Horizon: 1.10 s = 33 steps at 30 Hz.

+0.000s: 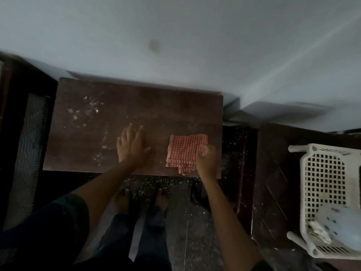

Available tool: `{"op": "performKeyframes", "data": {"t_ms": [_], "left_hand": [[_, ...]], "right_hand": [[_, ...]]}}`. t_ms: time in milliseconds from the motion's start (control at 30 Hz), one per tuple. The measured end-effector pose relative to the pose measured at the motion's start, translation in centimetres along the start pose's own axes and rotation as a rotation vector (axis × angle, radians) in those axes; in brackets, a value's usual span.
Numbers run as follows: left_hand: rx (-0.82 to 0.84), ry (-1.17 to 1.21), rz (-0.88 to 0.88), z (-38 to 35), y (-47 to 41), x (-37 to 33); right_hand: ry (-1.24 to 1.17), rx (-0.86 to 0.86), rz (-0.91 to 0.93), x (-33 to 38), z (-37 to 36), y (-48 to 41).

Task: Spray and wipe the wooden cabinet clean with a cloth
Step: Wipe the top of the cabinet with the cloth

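We list a pale wall (175, 26) behind; below it the wooden cabinet (136, 106), seen from above, its dark top dusted with white specks (86, 110), thickest at the far left; to the right, well apart, a white lattice basket (302, 192) on dark furniture; on the cabinet's near right part, a folded red-checked cloth (185, 149) lying flat; our left hand (134, 147) pressed flat on the top just left of the cloth, fingers straight, grasping nothing; our right hand (207, 161) with fingers curled on the cloth's right edge, gripping it.
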<state>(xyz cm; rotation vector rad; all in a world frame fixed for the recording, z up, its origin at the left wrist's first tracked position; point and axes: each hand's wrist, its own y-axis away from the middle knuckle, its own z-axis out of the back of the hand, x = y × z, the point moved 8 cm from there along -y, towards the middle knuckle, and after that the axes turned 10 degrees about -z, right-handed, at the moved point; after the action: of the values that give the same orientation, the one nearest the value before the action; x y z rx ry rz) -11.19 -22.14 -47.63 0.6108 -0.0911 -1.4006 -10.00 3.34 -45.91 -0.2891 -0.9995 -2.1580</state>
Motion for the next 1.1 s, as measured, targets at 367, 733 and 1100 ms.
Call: {"op": "performKeyframes", "data": {"t_ms": [367, 733, 1100], "left_hand": [[0.425, -0.115, 0.016, -6.1, -1.9, 6.4], [0.515, -0.112, 0.03, -6.3, -2.6, 6.9], [0.575, -0.068, -0.009, -6.1, -2.3, 6.6]], "right_hand": [[0.039, -0.145, -0.356, -1.2, -8.6, -2.3], [0.585, -0.24, 0.458, 4.6, -14.8, -0.8], [0.585, -0.357, 0.128, -8.9, -6.8, -1.6]]}}
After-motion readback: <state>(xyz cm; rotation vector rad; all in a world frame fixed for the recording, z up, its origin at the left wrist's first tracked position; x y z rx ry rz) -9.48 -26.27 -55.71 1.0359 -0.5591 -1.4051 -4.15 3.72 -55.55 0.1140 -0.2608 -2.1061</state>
